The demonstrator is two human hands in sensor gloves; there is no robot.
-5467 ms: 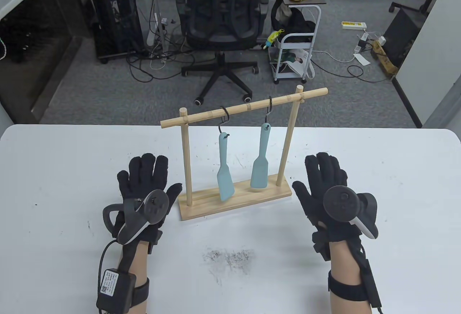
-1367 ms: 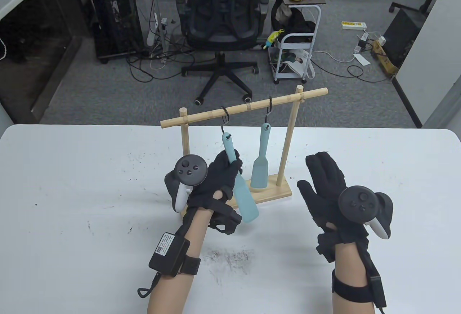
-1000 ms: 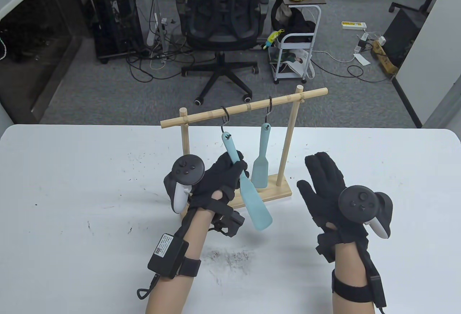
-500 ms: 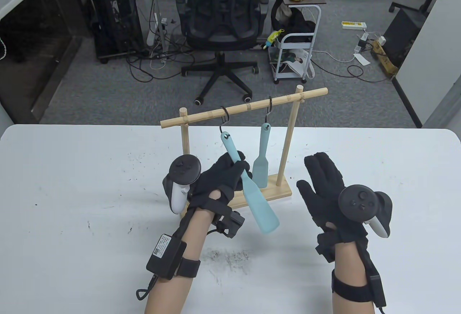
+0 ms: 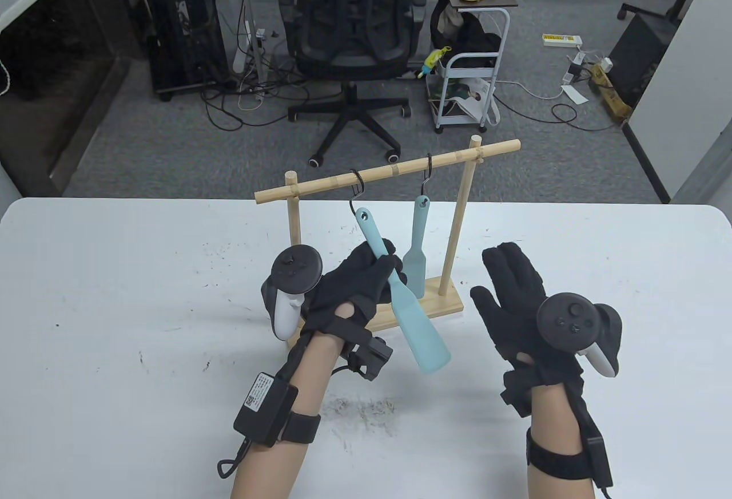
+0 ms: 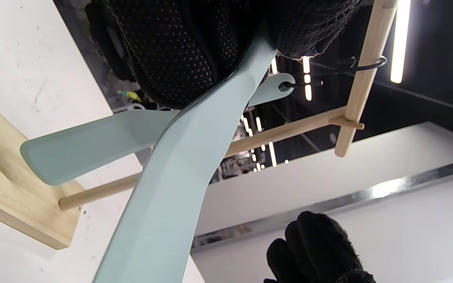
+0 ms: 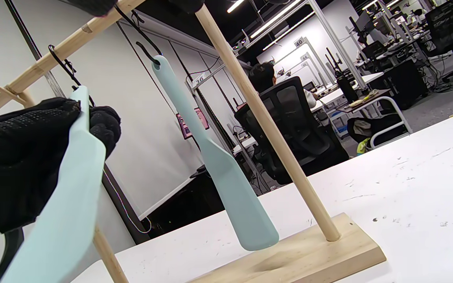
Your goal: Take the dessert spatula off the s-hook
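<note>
My left hand [image 5: 366, 278] grips the handle of the left teal dessert spatula [image 5: 420, 339] and holds it tilted, blade toward me and to the right. The hole at its handle tip sits just right of the lower bend of the black s-hook [image 5: 355, 187] and looks free of it. In the left wrist view the spatula [image 6: 171, 188] runs down from my gloved fingers [image 6: 171, 47]. In the right wrist view it [image 7: 65, 204] shows in my left hand [image 7: 18, 157]. My right hand [image 5: 514, 287] lies open and empty right of the rack.
A second teal spatula [image 5: 421, 224] hangs from its own s-hook [image 5: 426, 175] on the wooden rail [image 5: 320, 183]. The rack's base [image 5: 443, 305] stands mid-table between my hands. An office chair [image 5: 351, 24] and a cart [image 5: 472, 64] stand beyond the table's far edge.
My left hand reached in from the table, took the left spatula's handle and swung the blade toward me and rightward. The handle tip has now slid right, off the hook's bend. The right hand stayed.
</note>
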